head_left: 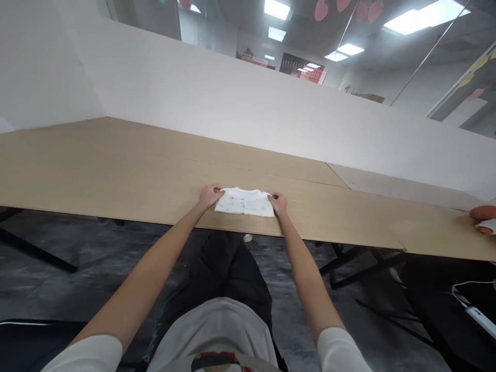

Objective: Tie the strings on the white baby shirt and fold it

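Note:
A small white baby shirt (245,202) with a faint scattered print lies folded into a wide, low shape near the front edge of the table. Its curved neckline faces away from me, and a front seam runs down its middle. At the upper left corner, my left hand (211,195) is closed, thumb and fingers pinching the cloth. My right hand (278,202) grips the upper right corner in the same way. Some fingertips are curled out of sight.
The long wooden table (116,165) runs across in front of a white wall (217,98) with glass above it. At the far right a reddish-brown object (482,213) rests on the tabletop. A white power strip (480,320) lies on a black chair (445,310) at lower right.

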Available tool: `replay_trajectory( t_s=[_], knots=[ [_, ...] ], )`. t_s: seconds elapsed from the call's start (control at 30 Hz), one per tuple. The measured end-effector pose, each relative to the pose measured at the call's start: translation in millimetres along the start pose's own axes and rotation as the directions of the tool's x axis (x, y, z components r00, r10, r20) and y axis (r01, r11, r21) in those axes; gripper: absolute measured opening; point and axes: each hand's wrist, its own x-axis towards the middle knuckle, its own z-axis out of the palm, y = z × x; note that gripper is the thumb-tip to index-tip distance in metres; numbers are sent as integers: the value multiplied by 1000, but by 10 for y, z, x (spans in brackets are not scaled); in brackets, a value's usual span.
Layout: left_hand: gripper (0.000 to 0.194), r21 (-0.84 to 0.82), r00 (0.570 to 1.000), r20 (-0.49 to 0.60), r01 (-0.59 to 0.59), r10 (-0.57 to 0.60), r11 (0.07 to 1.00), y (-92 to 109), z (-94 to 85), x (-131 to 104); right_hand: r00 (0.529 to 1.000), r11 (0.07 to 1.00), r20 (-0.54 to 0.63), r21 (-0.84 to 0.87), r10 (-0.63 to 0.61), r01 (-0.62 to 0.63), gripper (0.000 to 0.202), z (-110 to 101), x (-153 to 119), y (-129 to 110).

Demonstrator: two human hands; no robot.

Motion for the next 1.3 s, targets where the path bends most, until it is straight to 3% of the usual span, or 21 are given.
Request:
replay_trajectory(
  t_s=[0.13, 0.23, 0.3, 0.37, 0.43, 0.5, 0.57, 0.63, 0.7, 0.8, 0.9, 0.97, 1.03, 1.13, 1.3],
  knots=[
    [30, -140, 991, -71, -121, 112, 983, 191, -101, 91, 999, 982, -38, 189, -8, 15, 11, -134, 61, -194],
    [31, -201, 966, -164, -229, 198, 953, 497, -367, 240, 991, 942, -98, 314, -91, 118, 15, -384, 215, -530],
    [32, -178, 924, -249, -337, 289, 924, 726, -637, 342, 962, 891, -183, 373, -203, 259, 21, -615, 346, -811],
    [36, -88, 835, -358, -475, 417, 876, 946, -939, 414, 914, 829, -256, 395, -314, 395, 27, -866, 464, -1088],
    [38, 29, 739, -439, -558, 512, 830, 1142, -1225, 446, 875, 795, -278, 371, -397, 479, 31, -1095, 540, -1321],
    [40, 127, 674, -476, -583, 565, 803, 1294, -1454, 445, 852, 801, -260, 299, -455, 519, 33, -1267, 568, -1487],
    [41, 207, 650, -480, -569, 589, 796, 1379, -1598, 437, 845, 835, -218, 166, -488, 525, 34, -1360, 566, -1573],
    [45, 292, 670, -441, -523, 598, 801, 1380, -1638, 439, 854, 866, -152, -47, -498, 497, 37, -1370, 557, -1579],
    [48, 391, 737, -343, -451, 582, 802, 1294, -1564, 458, 884, 846, -48, -317, -464, 428, 43, -1300, 551, -1508],
    [49, 534, 865, -138, -345, 482, 772, 1038, -1249, 491, 945, 703, 129, -640, -299, 310, 52, -1065, 527, -1283],
    [48, 625, 939, 40, -290, 342, 724, 699, -810, 487, 954, 611, 286, -740, -90, 280, 58, -756, 455, -972],
    [49, 650, 962, 119, -261, 244, 714, 464, -564, 463, 923, 609, 385, -735, 13, 298, 60, -594, 397, -750],
    [50, 653, 971, 183, -238, 155, 719, 237, -426, 441, 893, 628, 444, -718, 81, 300, 62, -530, 353, -537],
    [61, 619, 977, 212, -153, 23, 770, -80, -456, 442, 868, 682, 480, -678, 129, 274, 63, -649, 340, -266],
    [80, 559, 969, 233, -63, -84, 827, -560, -879, 514, 829, 765, 538, -596, 156, 243, 48, -1115, 425, 20]
  ],
)
